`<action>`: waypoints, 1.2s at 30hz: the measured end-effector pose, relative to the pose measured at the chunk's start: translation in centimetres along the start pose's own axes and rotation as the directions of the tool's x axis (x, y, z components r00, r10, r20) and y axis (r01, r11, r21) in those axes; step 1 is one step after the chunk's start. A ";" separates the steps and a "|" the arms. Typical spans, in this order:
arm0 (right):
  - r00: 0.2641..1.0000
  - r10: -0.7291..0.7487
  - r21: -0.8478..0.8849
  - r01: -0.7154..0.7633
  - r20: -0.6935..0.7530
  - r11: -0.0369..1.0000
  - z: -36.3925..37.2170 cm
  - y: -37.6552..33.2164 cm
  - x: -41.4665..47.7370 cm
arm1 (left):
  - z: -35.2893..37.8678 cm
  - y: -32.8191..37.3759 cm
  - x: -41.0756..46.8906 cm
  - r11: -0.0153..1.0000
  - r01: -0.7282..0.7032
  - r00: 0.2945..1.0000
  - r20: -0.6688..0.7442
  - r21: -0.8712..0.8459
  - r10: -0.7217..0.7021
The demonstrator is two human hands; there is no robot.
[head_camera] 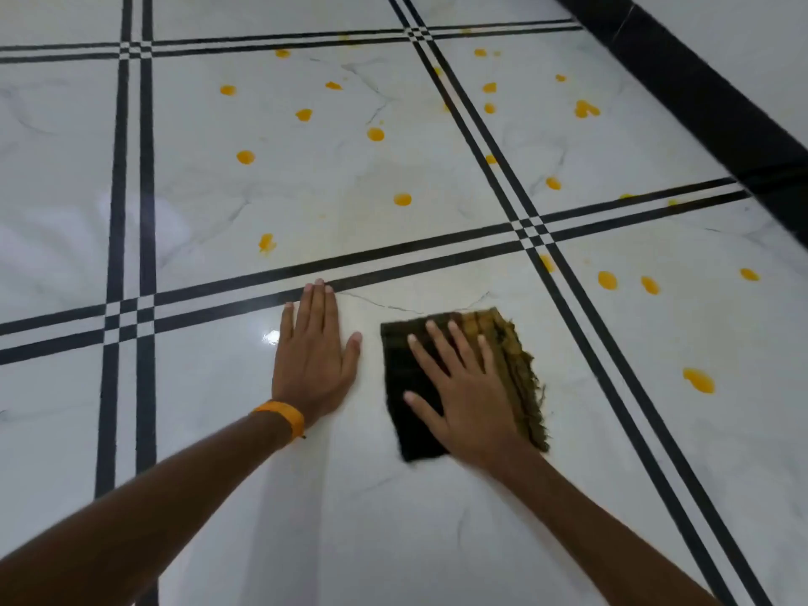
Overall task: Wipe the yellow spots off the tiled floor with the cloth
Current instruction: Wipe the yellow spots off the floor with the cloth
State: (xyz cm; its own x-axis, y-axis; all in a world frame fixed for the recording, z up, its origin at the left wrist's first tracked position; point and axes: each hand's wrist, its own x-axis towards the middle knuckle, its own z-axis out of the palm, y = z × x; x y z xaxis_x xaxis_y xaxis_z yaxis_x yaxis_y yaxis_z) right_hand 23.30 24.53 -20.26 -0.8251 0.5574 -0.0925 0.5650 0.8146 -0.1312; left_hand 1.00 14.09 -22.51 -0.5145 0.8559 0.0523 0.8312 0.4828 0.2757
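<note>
A dark folded cloth (404, 378) with a yellow-stained frayed right edge lies flat on the white tiled floor (350, 496). My right hand (463, 395) presses on top of it, palm down, fingers spread. My left hand (312, 349) rests flat on the bare tile just left of the cloth, apart from it, with an orange band on the wrist. Several yellow spots dot the tiles ahead, such as one at the centre (402, 199) and another to the right (698, 380) of the cloth. The tile under my hands shows no spots.
Double black lines (393, 266) cross the floor between tiles. A black skirting band (721, 107) runs along the wall at the upper right. A faint yellowish smear (350, 190) covers part of the middle tile.
</note>
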 end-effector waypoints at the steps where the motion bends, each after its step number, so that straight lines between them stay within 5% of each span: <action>1: 1.000 -0.012 0.005 0.012 -0.005 1.000 -0.3 1.9 -0.2 | -0.1 0.1 0.2 1.000 0.002 1.000 0.005 0.003 -0.002; 6: 0.925 0.374 0.000 -0.375 -0.062 0.927 -2.2 5.6 10.5 | -0.1 0.2 0.5 1.000 0.007 1.000 0.025 0.013 -0.007; 11: 1.000 -0.003 0.008 0.003 0.006 1.000 -0.9 1.6 6.8 | -0.2 0.1 0.7 0.999 0.022 0.998 0.058 0.029 -0.024; 17: 0.934 0.356 -0.011 -0.356 -0.042 0.934 -1.7 9.2 7.3 | -0.4 0.0 0.3 1.000 0.029 0.998 0.056 0.003 -0.029; 19: 0.940 0.339 0.012 -0.338 -0.035 0.941 -1.4 6.6 8.5 | -0.2 0.2 0.4 1.000 0.017 0.999 0.048 -0.001 -0.017; 24: 1.000 -0.012 0.018 0.012 -0.004 1.000 -0.6 2.8 4.3 | -0.3 0.2 0.5 1.000 0.016 1.000 0.025 -0.018 -0.016; 26: 0.999 0.028 -0.008 -0.028 -0.020 1.000 -0.2 6.1 0.8 | -0.5 0.4 0.8 0.999 0.021 1.000 0.023 -0.025 -0.020; 31: 0.921 0.386 0.004 -0.386 -0.059 0.922 -1.3 11.3 2.0 | -0.9 2.3 1.6 0.996 0.076 0.997 0.001 -0.045 -0.076; 36: 0.967 0.243 0.005 -0.244 -0.074 0.970 -1.0 8.7 3.1 | 2.1 8.7 4.9 0.990 -0.123 0.992 -0.016 -0.063 0.123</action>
State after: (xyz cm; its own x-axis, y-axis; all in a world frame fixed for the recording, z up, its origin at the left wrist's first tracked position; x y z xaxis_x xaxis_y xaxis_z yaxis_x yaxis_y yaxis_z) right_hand 25.69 33.52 -20.74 -0.6607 0.7491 -0.0485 0.7490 0.6535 -0.1094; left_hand 6.15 22.91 -21.85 -0.4121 0.9055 0.1014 0.8734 0.3608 0.3270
